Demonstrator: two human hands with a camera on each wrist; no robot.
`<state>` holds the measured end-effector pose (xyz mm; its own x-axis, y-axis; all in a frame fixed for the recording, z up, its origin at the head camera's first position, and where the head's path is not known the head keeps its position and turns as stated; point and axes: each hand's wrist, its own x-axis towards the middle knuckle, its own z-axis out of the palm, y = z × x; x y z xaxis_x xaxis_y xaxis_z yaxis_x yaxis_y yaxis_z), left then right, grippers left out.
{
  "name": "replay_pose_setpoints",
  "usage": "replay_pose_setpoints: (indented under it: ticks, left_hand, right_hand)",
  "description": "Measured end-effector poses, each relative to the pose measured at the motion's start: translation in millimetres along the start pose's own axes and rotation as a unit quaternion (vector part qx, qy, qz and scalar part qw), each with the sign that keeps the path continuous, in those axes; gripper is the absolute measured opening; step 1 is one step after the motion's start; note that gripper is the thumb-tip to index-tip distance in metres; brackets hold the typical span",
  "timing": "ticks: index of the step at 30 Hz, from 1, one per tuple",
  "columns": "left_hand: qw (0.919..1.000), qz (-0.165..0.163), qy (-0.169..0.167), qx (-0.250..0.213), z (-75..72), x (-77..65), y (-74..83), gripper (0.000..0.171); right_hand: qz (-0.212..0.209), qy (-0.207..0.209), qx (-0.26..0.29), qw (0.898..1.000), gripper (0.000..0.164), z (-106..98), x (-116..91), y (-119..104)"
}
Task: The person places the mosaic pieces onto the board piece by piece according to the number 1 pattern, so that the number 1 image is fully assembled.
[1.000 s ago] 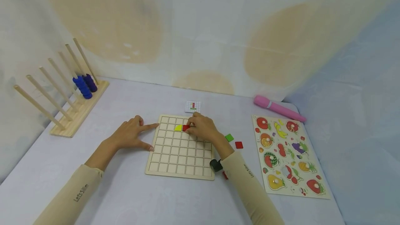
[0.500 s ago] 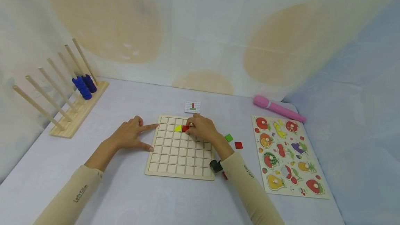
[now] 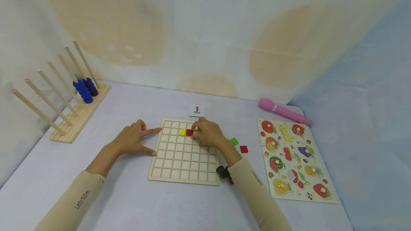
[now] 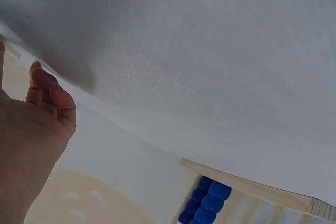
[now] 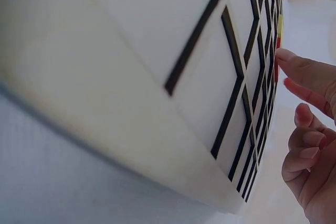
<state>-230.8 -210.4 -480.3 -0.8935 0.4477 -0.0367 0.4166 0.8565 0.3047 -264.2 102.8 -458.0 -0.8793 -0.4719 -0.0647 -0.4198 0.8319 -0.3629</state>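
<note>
One gridded board [image 3: 185, 156]: left hand [image 3: 130, 139] unclenched, thumb and forefinger extended, touching left edge; right hand [image 3: 208, 132] pinching red tile [image 3: 188, 132], just right of yellow piece [image 3: 182, 132]

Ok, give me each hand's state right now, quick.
Left hand: open, at the left edge of the grid board.
Right hand: curled at the red tile; whether its grip is closed cannot be told.

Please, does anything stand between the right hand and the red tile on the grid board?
Nothing visible does: the right hand touches the red tile, and the yellow piece lies on the tile's opposite side.
</note>
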Motion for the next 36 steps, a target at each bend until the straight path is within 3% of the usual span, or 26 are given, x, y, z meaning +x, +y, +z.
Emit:
replay_pose_setpoints:
  ticks: [16,36]
  left_hand:
    - [1.0,-0.003,-0.005,0.003,2.1,0.0,-0.8,0.099]
    - [0.9998,-0.011,-0.012,-0.011,0.2,2.2,-1.0,0.099]
  right_hand:
    - [0.017,0.012,0.017,1.0,0.03,-10.8,-21.9,10.3]
    - [0.035,0.036,0.073,0.996,0.039,-21.0,-62.1,47.5]
